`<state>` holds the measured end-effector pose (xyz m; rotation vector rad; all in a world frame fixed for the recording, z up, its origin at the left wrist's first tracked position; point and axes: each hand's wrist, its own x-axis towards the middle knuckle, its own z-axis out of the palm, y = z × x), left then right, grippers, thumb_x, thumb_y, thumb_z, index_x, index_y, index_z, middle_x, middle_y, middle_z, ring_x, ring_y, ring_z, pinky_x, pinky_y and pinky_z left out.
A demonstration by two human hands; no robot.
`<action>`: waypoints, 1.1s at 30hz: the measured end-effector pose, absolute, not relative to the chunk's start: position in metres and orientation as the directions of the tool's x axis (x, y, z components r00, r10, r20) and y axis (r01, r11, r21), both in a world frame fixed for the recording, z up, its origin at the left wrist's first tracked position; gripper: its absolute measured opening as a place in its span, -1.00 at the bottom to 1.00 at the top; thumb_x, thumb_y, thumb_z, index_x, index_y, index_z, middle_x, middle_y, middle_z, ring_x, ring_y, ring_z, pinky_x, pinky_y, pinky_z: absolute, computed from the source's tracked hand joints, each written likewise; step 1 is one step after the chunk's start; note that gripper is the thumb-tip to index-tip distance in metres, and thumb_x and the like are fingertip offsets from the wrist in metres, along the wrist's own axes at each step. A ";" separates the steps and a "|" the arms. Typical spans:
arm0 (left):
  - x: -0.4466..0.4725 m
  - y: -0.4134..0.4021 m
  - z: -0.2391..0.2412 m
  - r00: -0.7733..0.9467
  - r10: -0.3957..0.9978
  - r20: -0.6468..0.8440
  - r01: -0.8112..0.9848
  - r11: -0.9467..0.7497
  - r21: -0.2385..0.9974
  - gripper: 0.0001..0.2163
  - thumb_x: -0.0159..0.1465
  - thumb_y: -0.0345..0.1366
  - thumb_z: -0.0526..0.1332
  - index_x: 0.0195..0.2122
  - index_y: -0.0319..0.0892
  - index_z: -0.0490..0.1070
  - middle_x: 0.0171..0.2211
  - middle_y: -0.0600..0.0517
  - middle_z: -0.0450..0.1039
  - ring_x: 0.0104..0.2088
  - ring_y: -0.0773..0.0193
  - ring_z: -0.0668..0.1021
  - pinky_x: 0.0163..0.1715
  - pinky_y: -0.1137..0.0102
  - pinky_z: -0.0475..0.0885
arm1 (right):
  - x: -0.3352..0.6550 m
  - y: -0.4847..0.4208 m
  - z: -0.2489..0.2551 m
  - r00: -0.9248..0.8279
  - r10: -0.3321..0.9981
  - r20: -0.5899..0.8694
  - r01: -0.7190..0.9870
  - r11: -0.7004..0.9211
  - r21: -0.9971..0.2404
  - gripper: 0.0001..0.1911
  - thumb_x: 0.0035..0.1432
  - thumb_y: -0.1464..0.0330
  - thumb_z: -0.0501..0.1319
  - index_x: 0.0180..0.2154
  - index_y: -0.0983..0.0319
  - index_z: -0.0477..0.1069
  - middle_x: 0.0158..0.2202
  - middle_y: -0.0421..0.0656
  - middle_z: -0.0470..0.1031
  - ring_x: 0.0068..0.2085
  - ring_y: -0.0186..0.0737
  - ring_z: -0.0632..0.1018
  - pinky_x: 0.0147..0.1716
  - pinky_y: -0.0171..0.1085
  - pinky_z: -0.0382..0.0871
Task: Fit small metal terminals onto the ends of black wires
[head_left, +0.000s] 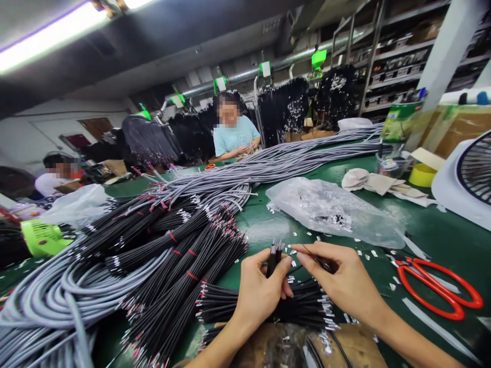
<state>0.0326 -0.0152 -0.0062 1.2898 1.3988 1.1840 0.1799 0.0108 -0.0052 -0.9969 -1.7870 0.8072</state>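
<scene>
My left hand [261,286] is closed around a small bundle of black cables [273,258], held upright with pale stripped ends on top. Close to its right, my right hand [341,276] pinches a thin dark tool [326,265]; its exact kind is hard to make out. The fingertips of both hands are near each other but apart. Under the hands, more black cables [226,302] lie across the work spot, their whitish ends pointing right. Small white scraps [374,253] are scattered on the green table [261,225] around them.
Red-handled scissors [433,286] lie at the right, near a fan [464,179]. Tied black cable bundles [180,276] and grey cables [72,286] fill the left. A clear plastic bag [326,204] lies ahead. Across the table sits a person [236,135]; another person [56,179] is far left.
</scene>
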 end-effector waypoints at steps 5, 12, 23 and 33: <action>0.034 -0.015 -0.006 -0.098 0.995 0.028 0.148 -0.013 0.989 -0.75 0.10 -0.14 0.20 -0.51 -0.25 0.34 -0.80 0.12 0.29 -0.78 0.40 0.36 -0.73 0.54 0.26 | 0.178 0.008 -0.006 -0.261 0.872 0.413 0.319 0.482 -0.816 -0.75 0.10 0.29 0.13 -0.25 0.20 0.52 -0.49 -0.18 0.50 -0.52 -0.30 0.45 -0.59 -0.37 0.32; 0.035 -0.017 -0.001 -0.183 0.978 0.102 0.166 -0.072 0.984 -0.80 0.09 -0.20 0.24 -0.47 -0.25 0.35 -0.69 0.11 0.35 -0.66 0.35 0.47 -0.62 0.52 0.32 | 0.181 0.009 -0.007 -0.289 0.878 0.382 0.417 0.475 -0.775 -0.67 0.13 0.22 0.11 -0.07 0.15 0.41 -0.29 -0.17 0.48 -0.31 -0.27 0.49 -0.31 -0.31 0.38; 0.032 -0.018 0.000 -0.195 0.968 0.159 0.208 -0.118 0.971 -0.84 0.03 -0.26 0.29 -0.51 -0.24 0.37 -0.62 0.09 0.39 -0.58 0.31 0.51 -0.55 0.49 0.36 | 0.181 0.008 -0.004 -0.367 0.861 0.353 0.379 0.485 -0.788 -0.75 0.15 0.27 0.10 -0.17 0.11 0.49 -0.38 -0.20 0.50 -0.40 -0.29 0.49 -0.38 -0.32 0.34; 0.032 -0.017 0.006 -0.139 0.985 0.103 0.175 -0.078 0.982 -0.84 0.04 -0.27 0.28 -0.52 -0.25 0.36 -0.66 0.09 0.41 -0.63 0.36 0.48 -0.60 0.52 0.33 | 0.185 0.008 0.001 -0.304 0.875 0.378 0.387 0.476 -0.790 -0.77 0.11 0.27 0.14 -0.21 0.16 0.50 -0.38 -0.19 0.50 -0.37 -0.28 0.49 -0.37 -0.34 0.34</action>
